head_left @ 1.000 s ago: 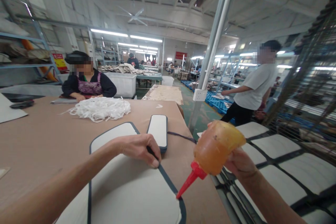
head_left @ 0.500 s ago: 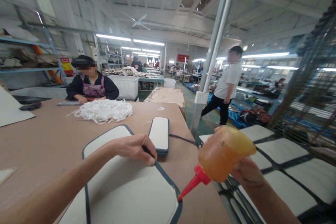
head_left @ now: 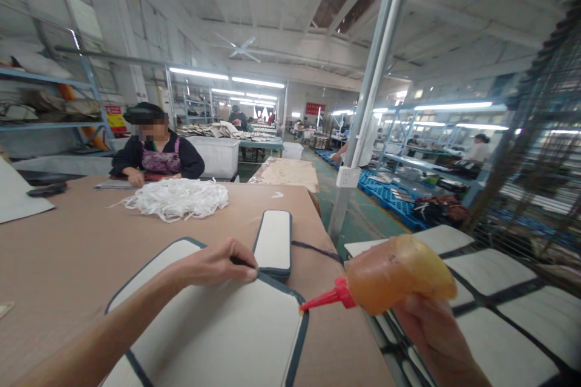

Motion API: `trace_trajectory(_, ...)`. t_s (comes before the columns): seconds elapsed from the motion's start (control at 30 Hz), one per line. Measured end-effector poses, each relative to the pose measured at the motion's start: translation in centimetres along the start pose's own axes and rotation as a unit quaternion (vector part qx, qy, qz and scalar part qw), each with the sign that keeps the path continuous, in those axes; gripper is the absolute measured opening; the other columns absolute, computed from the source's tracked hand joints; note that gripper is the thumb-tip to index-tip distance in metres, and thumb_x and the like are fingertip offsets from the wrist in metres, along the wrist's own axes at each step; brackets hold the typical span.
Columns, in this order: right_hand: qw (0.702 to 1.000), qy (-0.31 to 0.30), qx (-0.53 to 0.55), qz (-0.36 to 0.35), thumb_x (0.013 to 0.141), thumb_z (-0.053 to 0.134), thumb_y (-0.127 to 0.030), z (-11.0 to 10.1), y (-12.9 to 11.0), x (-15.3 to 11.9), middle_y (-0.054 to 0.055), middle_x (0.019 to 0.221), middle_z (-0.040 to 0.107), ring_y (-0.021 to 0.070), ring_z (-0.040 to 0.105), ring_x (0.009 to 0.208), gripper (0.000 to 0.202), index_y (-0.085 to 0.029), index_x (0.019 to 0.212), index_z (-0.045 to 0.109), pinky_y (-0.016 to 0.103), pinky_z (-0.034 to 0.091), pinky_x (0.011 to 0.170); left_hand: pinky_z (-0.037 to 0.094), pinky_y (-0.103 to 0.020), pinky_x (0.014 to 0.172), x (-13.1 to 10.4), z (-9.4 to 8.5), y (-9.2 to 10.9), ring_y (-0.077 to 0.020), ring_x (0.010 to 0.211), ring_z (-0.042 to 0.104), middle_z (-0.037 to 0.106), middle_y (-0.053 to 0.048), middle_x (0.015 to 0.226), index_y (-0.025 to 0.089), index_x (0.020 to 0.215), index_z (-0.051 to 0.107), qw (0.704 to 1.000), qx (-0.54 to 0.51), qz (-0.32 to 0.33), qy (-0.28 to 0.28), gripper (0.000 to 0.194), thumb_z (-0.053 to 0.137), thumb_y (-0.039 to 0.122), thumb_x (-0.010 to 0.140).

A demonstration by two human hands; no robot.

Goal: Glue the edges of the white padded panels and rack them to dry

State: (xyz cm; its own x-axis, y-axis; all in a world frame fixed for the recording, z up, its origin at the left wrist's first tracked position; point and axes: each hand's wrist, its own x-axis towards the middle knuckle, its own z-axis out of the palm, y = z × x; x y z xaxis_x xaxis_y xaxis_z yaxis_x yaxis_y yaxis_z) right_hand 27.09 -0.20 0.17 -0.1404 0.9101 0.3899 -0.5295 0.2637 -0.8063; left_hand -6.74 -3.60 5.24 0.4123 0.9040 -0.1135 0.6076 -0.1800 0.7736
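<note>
My left hand [head_left: 227,263] is closed on the dark edging of a white panel [head_left: 218,326], pinching it near the panel's far corner. My right hand [head_left: 429,320] grips a squeeze bottle [head_left: 399,272] of amber liquid, tilted with its red nozzle [head_left: 324,297] pointing left. The nozzle tip meets the dark edging at the panel's right corner, where a small amber spot shows. Beneath lies another white panel [head_left: 158,269] with dark edging. Just beyond my left hand is a narrow white piece with dark edging [head_left: 273,239], apparently a stack.
A pile of white strips [head_left: 175,198] lies on the brown table [head_left: 68,260]. Across it sits a person [head_left: 158,154] in a purple apron. A metal post [head_left: 363,127] with a socket box stands at the table's right edge. More white panels [head_left: 503,320] lie on a rack at right.
The bottle has tipped closer to level, and its nozzle has moved along the edging toward the far corner. My left hand and the panel have shifted left. A walking person has passed behind the post.
</note>
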Motion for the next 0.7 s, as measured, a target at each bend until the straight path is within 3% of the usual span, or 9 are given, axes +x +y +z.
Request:
trace_trajectory(0.13, 0.998, -0.055, -0.008, -0.02, 0.062, 0.08, -0.026, -0.3, 0.3, 0.2, 0.003, 0.097, 0.075, 0.0265, 0.07, 0.084, 0.037, -0.032, 0.098, 0.072, 0.04, 0.056, 0.081, 0.022, -0.025, 0.052, -0.1, 0.3, -0.6, -0.0103, 0.058, 0.034, 0.04, 0.004, 0.059, 0.015, 0.065, 0.058, 0.999, 0.0, -0.015, 0.034, 0.033, 0.056, 0.045, 0.078)
trace_trajectory(0.33, 0.998, -0.032, -0.003, -0.047, 0.065, 0.079, -0.028, 0.2, 0.5, 0.2, 0.002, 0.091, 0.076, 0.0251, 0.071, 0.08, 0.032, -0.033, 0.095, 0.073, 0.037, 0.057, 0.08, 0.021, -0.026, 0.052, -0.1, 0.6, -1.8, -0.0105, 0.057, 0.033, 0.037, 0.004, 0.058, 0.016, 0.062, 0.053, 0.998, -0.008, -0.022, 0.056, 0.033, 0.054, 0.045, 0.078)
trace_trajectory(0.53, 0.997, -0.079, 0.001, -0.024, 0.065, 0.079, -0.026, -0.4, 1.1, 0.1, 0.003, 0.1, 0.075, 0.0259, 0.071, 0.086, 0.036, -0.034, 0.1, 0.072, 0.038, 0.056, 0.081, 0.02, -0.026, 0.052, 0.2, 0.8, -2.3, -0.0104, 0.056, 0.032, 0.037, 0.005, 0.057, 0.016, 0.061, 0.053, 0.997, -0.024, -0.042, 0.06, 0.034, 0.054, 0.048, 0.075)
trace_trajectory(0.7, 0.996, -0.088, 0.0, -0.023, 0.068, 0.077, -0.027, -0.5, 1.1, -0.3, 0.005, 0.097, 0.075, 0.0247, 0.071, 0.078, 0.031, -0.032, 0.098, 0.072, 0.038, 0.056, 0.08, 0.018, -0.026, 0.051, 0.2, 0.8, -2.3, -0.0096, 0.054, 0.03, 0.035, 0.006, 0.055, 0.017, 0.059, 0.053, 0.996, -0.038, -0.05, 0.061, 0.035, 0.056, 0.049, 0.073)
